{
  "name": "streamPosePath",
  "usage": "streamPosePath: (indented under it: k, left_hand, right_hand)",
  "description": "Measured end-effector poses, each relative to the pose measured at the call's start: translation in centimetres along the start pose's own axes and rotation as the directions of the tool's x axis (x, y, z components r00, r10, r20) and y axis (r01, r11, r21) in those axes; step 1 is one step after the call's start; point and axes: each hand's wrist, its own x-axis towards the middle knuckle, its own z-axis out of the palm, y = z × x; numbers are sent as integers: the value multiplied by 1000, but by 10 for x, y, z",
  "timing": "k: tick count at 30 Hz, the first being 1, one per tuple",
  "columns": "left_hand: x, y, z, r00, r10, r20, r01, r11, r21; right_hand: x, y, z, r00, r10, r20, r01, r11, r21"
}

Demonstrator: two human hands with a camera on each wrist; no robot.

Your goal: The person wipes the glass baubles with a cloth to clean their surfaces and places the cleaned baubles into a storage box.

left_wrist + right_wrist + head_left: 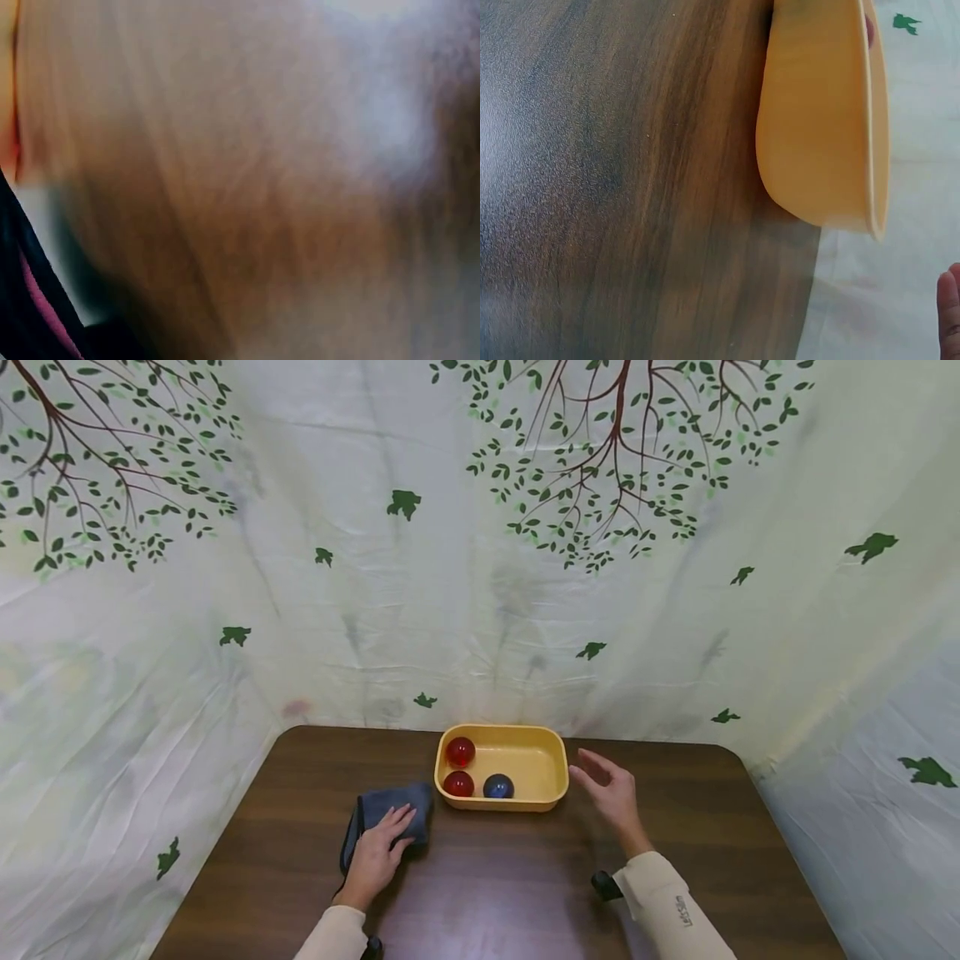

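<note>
My left hand rests on a dark blue fabric item with black edging, perhaps a pouch, its fingers extended over the top. The left wrist view is blurred; a black edge with a pink strip shows at lower left. Just right of the yellow tray, my right hand is held with thumb and fingers apart and nothing between them. Inside the tray are two red balls at the left and a blue ball near the front. Fingertips show beyond the tray's end in the right wrist view.
The brown wooden table has rounded far corners. Right behind it hangs a pale curtain printed with branches and green birds, and the tray stands close to that far edge.
</note>
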Motion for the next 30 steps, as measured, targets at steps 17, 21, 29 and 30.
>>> streamPosePath:
  k: [17, 21, 29, 30]
  left_hand:
    - [-6, 10, 16, 944, -91, 316, 77, 995, 58]
    - [-6, 10, 15, 917, -104, 385, 91, 994, 53]
    - [-8, 7, 11, 878, -54, 475, 58, 998, 6]
    - [-8, 6, 11, 875, -48, 481, 56, 998, -4]
  right_hand:
    - [-5, -35, -1, 994, -86, 67, 87, 996, -26]
    - [-6, -35, 0, 993, -100, 68, 104, 992, -68]
    - [-9, -37, 1, 990, -109, 86, 115, 991, -74]
    - [-9, -37, 1, 990, -111, 88, 118, 990, -83]
